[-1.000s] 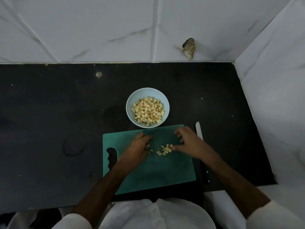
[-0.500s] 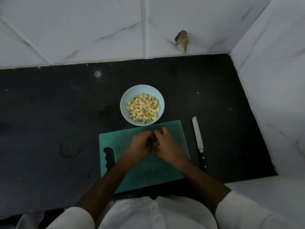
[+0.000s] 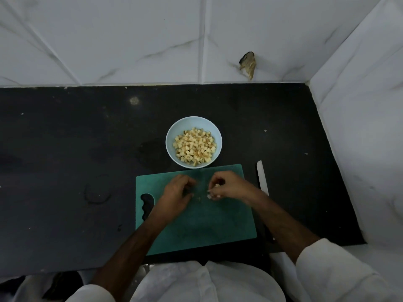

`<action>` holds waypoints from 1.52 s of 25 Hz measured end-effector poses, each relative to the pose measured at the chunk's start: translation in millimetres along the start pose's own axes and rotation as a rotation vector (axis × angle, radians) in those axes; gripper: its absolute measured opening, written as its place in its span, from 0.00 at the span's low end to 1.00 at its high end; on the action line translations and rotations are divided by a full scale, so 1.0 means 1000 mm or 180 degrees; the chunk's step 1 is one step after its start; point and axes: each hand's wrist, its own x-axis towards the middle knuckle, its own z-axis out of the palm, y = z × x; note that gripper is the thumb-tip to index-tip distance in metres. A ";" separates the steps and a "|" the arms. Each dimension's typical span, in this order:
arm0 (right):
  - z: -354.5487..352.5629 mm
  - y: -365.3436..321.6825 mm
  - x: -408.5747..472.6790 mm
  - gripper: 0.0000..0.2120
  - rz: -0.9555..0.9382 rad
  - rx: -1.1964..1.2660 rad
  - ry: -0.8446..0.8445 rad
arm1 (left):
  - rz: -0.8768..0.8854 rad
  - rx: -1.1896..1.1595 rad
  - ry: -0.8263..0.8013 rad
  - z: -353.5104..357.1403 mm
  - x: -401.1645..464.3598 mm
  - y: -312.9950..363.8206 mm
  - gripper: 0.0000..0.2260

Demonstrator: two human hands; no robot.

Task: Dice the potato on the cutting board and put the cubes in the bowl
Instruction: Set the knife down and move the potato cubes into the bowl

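Countertop (image 3: 65, 171): we find a dark counter in a tiled corner; any cube dropped on it between board and bowl would, in our judgement, be hard to spot and lost to the task.
Cutting board (image 3: 196, 232): green, lying just in front of the bowl, nearly bare; we see no whole potato left on it, so we judge the dicing finished and only the clearing left.
Bowl (image 3: 170, 136): pale blue, its near rim just beside the board's far edge, heaped with potato cubes (image 3: 195, 147); we judge a careless drop could bounce pieces off the heap and over the rim.
Knife (image 3: 262, 177): lies on the counter just right of the board, beside the right forearm; a sweep of that arm could knock it.
Left hand (image 3: 177, 194): fingers curled downward over the board; we cannot tell whether they hold anything.
Right hand (image 3: 229, 186): fingertips drawn together, pinching a few pale cubes; a loose pinch could shed them on the way to the bowl.
Stray pieces (image 3: 209, 196): small bits lie on the board between the hands; being so small, we judge they could be overlooked.
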 end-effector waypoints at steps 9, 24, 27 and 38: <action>-0.038 -0.123 0.024 0.08 -0.1364 -0.0476 0.1131 | 0.0015 0.0405 -0.0401 0.005 -0.005 -0.003 0.22; 0.000 0.015 0.007 0.27 -0.0969 -0.1960 -0.0029 | 0.0214 0.0568 -0.0350 0.010 0.004 0.006 0.10; 0.025 0.035 0.012 0.19 -0.1411 -0.2353 0.0243 | 0.0257 0.0661 -0.0310 0.010 0.004 0.006 0.08; 0.045 0.042 0.003 0.11 -0.1751 -0.3333 0.0587 | 0.0252 0.0185 -0.0073 0.006 -0.004 0.008 0.09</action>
